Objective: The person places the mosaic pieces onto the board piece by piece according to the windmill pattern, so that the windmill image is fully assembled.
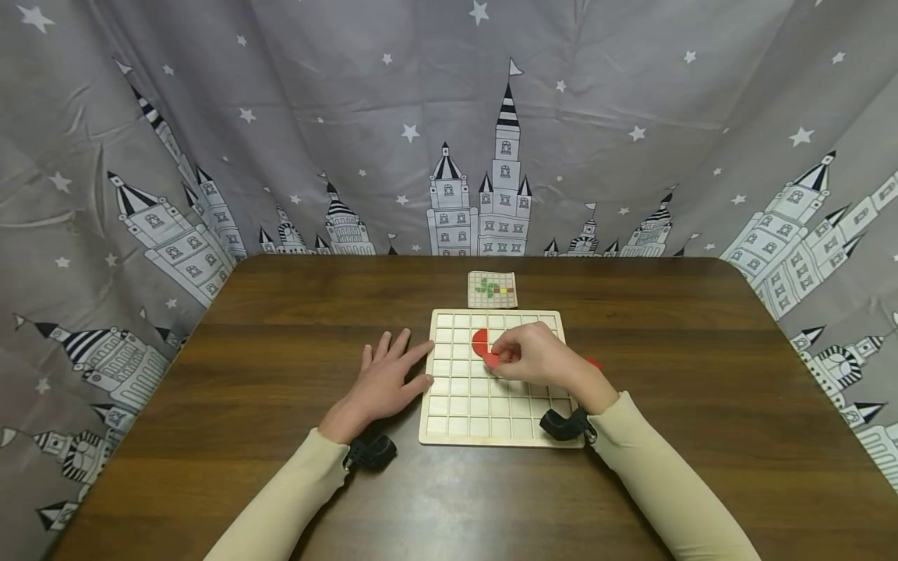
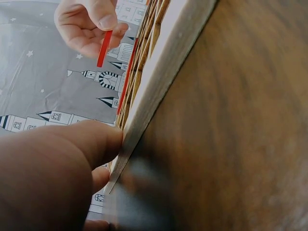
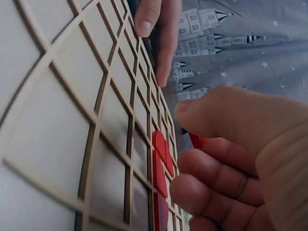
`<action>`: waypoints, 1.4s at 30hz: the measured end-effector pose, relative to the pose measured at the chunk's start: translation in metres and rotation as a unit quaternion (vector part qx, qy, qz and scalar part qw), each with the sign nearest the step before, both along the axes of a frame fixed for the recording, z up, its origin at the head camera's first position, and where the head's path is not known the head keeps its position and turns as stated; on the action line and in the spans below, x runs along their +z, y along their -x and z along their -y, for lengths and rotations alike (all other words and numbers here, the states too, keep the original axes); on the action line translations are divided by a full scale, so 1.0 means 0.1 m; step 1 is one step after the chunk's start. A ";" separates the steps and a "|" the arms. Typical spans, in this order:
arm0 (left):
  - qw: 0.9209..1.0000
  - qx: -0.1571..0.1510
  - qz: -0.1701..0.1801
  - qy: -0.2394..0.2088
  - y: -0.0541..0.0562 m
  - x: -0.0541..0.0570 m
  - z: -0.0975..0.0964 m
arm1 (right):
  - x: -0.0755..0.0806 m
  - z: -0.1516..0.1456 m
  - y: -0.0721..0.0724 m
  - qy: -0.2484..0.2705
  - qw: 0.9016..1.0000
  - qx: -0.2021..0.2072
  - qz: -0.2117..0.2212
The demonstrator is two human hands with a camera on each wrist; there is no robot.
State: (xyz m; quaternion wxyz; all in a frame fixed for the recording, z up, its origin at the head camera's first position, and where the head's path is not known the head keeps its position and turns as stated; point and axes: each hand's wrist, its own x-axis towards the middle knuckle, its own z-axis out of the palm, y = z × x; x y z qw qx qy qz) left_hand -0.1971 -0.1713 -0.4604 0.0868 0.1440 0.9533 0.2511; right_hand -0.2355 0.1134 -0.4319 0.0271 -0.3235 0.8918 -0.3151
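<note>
A wooden grid board [image 1: 459, 427] lies on the table with red quarter-round pieces [image 1: 480, 337] set in cells of its upper middle part. Just over the board, my right hand [image 1: 536, 354] pinches a thin red piece [image 2: 104, 49] between thumb and fingers. In the right wrist view most of that piece is hidden by the fingers, and the placed red pieces [image 3: 159, 175] sit in the grid beyond them. My left hand [image 1: 382, 382] rests on the table with fingers spread, its thumb and index fingertips at the board's left edge.
Behind the board lies a small pattern card [image 1: 493, 290] with a green, red and yellow design on a grid. More red [image 1: 594, 363] shows right of the board, partly covered by my right forearm. A grey castle-print curtain [image 1: 316, 117] hangs behind the table.
</note>
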 end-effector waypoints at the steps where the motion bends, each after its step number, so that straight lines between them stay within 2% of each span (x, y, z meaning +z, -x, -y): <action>1: 1.000 0.000 -0.001 0.000 0.00 0.00 0.00 | 0.00 0.01 0.00 -0.001 1.000 0.001 0.000; 13: 1.000 -0.004 -0.005 0.007 0.02 -0.03 0.01 | -0.02 0.18 0.00 -0.020 0.999 0.017 0.030; 32: 1.000 -0.002 0.001 0.010 0.02 -0.03 0.00 | -0.01 0.44 -0.01 -0.081 0.997 0.015 -0.013; 42: 1.000 -0.001 -0.005 0.013 0.01 -0.02 -0.01 | -0.04 0.49 -0.02 -0.093 0.996 0.003 -0.010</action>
